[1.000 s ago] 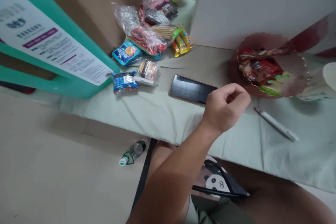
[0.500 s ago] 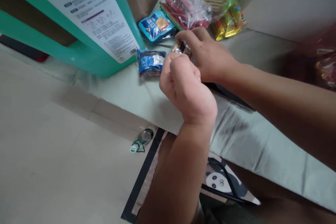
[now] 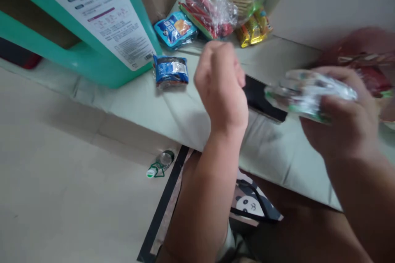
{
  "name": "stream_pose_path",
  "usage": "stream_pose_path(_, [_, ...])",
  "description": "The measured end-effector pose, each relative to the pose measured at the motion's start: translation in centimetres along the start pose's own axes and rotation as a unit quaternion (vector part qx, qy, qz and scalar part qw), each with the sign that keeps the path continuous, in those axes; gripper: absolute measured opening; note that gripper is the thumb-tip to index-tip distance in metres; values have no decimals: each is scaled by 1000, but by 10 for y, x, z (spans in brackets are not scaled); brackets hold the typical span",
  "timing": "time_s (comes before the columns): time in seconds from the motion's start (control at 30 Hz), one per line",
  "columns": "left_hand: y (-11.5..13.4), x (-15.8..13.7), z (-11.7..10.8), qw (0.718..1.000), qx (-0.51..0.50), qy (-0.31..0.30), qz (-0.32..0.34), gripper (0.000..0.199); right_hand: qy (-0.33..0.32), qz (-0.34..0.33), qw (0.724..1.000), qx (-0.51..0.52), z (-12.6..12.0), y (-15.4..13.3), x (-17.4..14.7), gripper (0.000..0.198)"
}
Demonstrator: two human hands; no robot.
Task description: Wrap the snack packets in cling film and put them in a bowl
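My left hand point(image 3: 220, 84) is closed in a fist above the pale padded seat, and whatever it may hold is hidden by the fingers. To the right, my right hand point(image 3: 352, 107) grips a shiny snack packet point(image 3: 311, 90) with white and green on it, smeared by motion. Under that packet a black phone-like slab point(image 3: 265, 98) lies on the seat. Left of my fist rests a blue wrapped snack point(image 3: 171, 70). A light blue snack packet point(image 3: 176, 28) sits just behind it.
Red packets in clear plastic point(image 3: 210, 8) and yellow snack packets point(image 3: 254, 28) are piled at the back. A large green jug point(image 3: 123, 70) stands left. On the right is a dark red bag point(image 3: 370, 61). A plastic bottle point(image 3: 163, 160) lies on the floor, near a panda-print bag point(image 3: 251, 205).
My right hand has moved from behind my left fist out to the right, carrying the shiny packet off the seat. The black slab shows more now. My left hand stays closed.
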State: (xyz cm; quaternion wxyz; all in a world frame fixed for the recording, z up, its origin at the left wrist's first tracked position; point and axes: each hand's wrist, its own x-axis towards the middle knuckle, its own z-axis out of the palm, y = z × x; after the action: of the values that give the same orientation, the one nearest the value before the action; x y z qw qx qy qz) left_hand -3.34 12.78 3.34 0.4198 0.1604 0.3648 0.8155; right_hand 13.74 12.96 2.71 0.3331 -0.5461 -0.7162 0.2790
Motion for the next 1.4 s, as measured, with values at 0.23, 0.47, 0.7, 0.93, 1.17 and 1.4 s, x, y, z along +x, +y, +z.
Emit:
stream_pose_path(0.23, [-23, -43, 15, 870, 184, -430, -159, 8, 63, 269, 909, 313, -32, 38, -72, 33])
stream_pose_path(0.47, [-63, -77, 13, 799, 264, -506, -189, 50, -29, 343, 886, 310, -61, 55, -83, 52])
stream_pose_path(0.7, [-88, -84, 8, 857, 296, -385, -172, 61, 59, 184, 936, -294, -113, 100, -96, 31])
stream_pose_path(0.93, [-113, -100, 15, 904, 284, -297, -115, 54, -42, 188, 896, -401, -132, 133, -106, 34])
stream_pose_path(1.17, [-129, -119, 30, 919, 258, -263, -139, 45, 7, 138, 990, 18, -127, 102, -124, 22])
stream_pose_path(1.4, [-135, -119, 34, 902, 274, -324, -74, 47, 30, 120, 989, 83, -117, 92, -117, 30])
